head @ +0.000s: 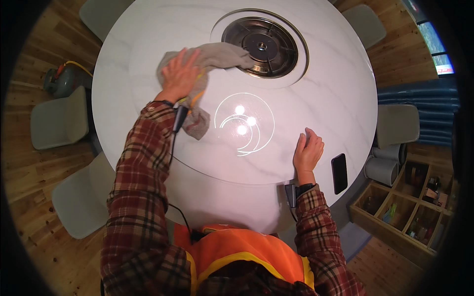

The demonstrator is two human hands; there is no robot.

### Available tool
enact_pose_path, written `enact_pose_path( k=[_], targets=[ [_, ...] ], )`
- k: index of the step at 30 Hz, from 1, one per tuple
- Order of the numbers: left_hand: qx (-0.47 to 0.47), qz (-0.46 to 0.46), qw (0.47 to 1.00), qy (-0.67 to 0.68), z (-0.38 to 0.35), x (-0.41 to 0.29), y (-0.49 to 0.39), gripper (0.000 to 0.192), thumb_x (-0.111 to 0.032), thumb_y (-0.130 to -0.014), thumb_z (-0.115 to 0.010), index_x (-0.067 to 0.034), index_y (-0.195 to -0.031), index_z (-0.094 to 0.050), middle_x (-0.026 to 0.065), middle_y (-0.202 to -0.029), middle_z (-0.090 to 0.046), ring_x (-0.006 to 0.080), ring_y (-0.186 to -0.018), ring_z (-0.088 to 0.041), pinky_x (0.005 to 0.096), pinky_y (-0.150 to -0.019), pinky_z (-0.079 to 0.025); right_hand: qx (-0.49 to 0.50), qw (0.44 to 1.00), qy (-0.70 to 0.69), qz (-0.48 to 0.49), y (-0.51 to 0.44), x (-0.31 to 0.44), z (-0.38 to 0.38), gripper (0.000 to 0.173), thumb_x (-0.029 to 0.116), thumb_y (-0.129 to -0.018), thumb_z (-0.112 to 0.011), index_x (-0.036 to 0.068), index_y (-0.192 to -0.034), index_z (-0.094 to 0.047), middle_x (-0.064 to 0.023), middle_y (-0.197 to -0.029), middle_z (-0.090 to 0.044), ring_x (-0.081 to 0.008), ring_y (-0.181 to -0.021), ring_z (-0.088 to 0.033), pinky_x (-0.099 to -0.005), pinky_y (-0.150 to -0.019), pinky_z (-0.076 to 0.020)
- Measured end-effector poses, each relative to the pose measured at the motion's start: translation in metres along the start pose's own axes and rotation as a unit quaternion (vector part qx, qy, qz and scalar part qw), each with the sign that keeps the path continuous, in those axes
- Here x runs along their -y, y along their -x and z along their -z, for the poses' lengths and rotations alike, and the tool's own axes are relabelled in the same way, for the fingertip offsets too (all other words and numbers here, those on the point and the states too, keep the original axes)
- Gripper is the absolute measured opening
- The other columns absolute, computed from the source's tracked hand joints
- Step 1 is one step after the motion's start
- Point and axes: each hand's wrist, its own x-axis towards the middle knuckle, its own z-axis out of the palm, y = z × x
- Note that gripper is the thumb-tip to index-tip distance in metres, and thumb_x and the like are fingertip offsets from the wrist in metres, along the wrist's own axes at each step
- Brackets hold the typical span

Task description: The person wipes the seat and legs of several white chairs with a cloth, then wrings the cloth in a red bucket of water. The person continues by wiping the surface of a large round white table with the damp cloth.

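My left hand [180, 74] lies spread over a crumpled grey-brown cloth [218, 55], holding it against the white marble-patterned round tabletop [155, 33]. One end of the cloth reaches onto the rim of a round gas burner [261, 48] set in the table. Its other end trails toward me and shows a yellow-orange stripe. On the right, my right hand [308, 153] rests at the tabletop near its front edge, holding nothing, with the thumb slightly apart. A black smartphone [339, 174] lies to the right of that hand.
Grey chairs [61, 120] surround the table. At left on the wooden floor [26, 174] stands a gas cylinder [61, 81] with a yellow hose. A wooden compartment box [398, 214] holding bottles and small items is at lower right. Cables run from devices at both my wrists.
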Motion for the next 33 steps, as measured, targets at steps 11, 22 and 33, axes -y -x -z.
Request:
enact_pose_path(
  k=[11,22,33],
  targets=[
    [-0.070,0.211,0.973,-0.062,0.004,0.048,0.182,0.052,-0.022,-0.091,-0.043,-0.013,-0.142,-0.036,0.0176,-0.149,-0.025,0.0356,-0.137,-0.022,0.0544,-0.110,-0.012,-0.014,0.998,0.054,0.026,-0.010,-0.015,-0.007,0.023,0.021,-0.089,-0.057,0.016,-0.112,-0.060,-0.0067,-0.092,-0.056,-0.0276,-0.088,-0.052,-0.0400,-0.079,-0.0401],
    [0.108,-0.237,0.950,0.172,0.012,-0.156,0.249,0.052,-0.031,-0.085,-0.055,-0.016,-0.134,-0.048,0.0152,-0.150,-0.027,0.0319,-0.141,-0.018,0.0580,-0.111,-0.012,0.000,0.971,-0.237,-0.030,0.069,0.066,-0.011,0.027,0.014,-0.089,-0.050,0.002,-0.112,-0.059,-0.0151,-0.097,-0.060,-0.0292,-0.090,-0.055,-0.0397,-0.079,-0.0430],
    [-0.026,-0.092,0.995,0.011,0.030,0.067,0.126,0.058,-0.030,-0.085,-0.059,-0.022,-0.139,-0.042,0.0148,-0.149,-0.029,0.0323,-0.139,-0.025,0.0566,-0.111,-0.016,0.041,0.993,-0.105,0.040,0.019,0.005,0.001,0.028,0.017,-0.089,-0.056,0.003,-0.114,-0.058,-0.0116,-0.087,-0.055,-0.0285,-0.079,-0.051,-0.0392,-0.073,-0.0419]
  ],
)
